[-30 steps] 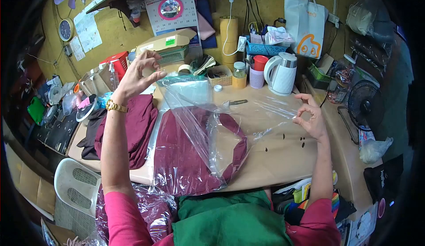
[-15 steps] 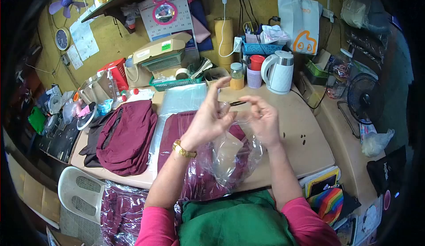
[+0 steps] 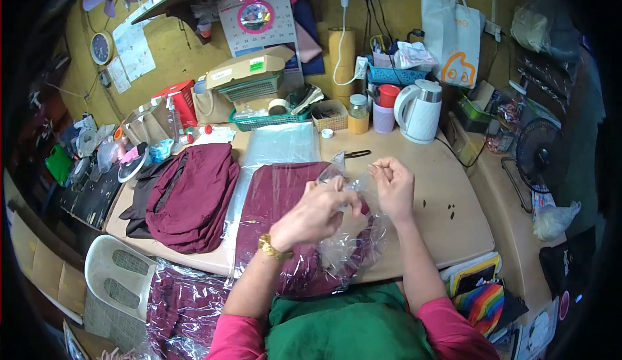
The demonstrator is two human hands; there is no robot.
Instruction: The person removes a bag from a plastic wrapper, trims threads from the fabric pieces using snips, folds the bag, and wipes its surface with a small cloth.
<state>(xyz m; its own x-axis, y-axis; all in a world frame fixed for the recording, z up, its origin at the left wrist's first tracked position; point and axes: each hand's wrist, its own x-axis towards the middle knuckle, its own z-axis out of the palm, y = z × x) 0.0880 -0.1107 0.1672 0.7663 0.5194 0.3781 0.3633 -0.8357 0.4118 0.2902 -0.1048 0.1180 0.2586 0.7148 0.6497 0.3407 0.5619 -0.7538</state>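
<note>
A crumpled clear plastic bag (image 3: pixel 343 243) stretches between my hands, over the folded maroon garment (image 3: pixel 272 198) on the table. My left hand (image 3: pixel 315 211), with a gold watch at the wrist, has its fingers curled in on the bag's upper part. To its right, my right hand (image 3: pixel 394 185) pinches the plastic between thumb and fingertips. Part of the garment shows through the film below my hands. Just beyond them lies a small black tool (image 3: pixel 357 154), perhaps a cutter.
A pile of maroon garments (image 3: pixel 194 198) lies left, beside flat clear plastic sheets (image 3: pixel 278 143). Wrapped maroon garments (image 3: pixel 184 308) rest on a white chair (image 3: pixel 120 272). At the back stand a jar (image 3: pixel 358 114), a purple cup (image 3: pixel 383 118) and a white kettle (image 3: pixel 419 114).
My left hand has come down and its raised fingers have curled in. My right hand has lowered slightly and closed into a pinch. The view has shifted a little.
</note>
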